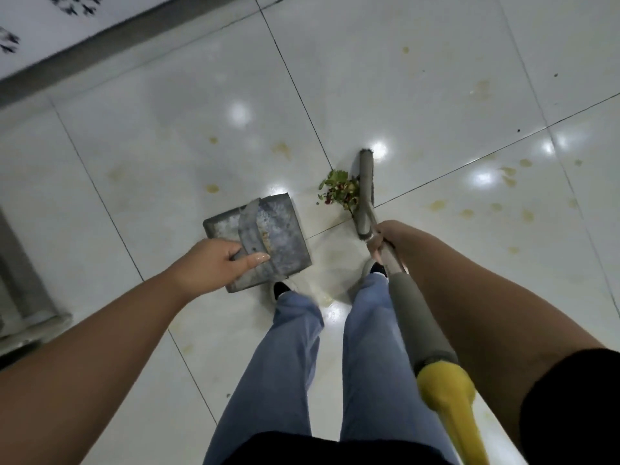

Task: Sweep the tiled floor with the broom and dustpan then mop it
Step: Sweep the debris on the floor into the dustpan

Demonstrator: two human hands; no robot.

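My left hand grips the handle of a grey metal dustpan, which sits just in front of my left foot. My right hand grips the grey shaft of the broom, whose upper end is yellow. The narrow grey broom head rests on the glossy white tiled floor, right of the dustpan. A small heap of green leaves and reddish bits lies against the left side of the broom head, between it and the dustpan.
Yellowish stains dot the tiles, mostly to the right and ahead. A grey skirting and white wall run along the upper left. A grey object stands at the left edge. My legs in blue trousers are below.
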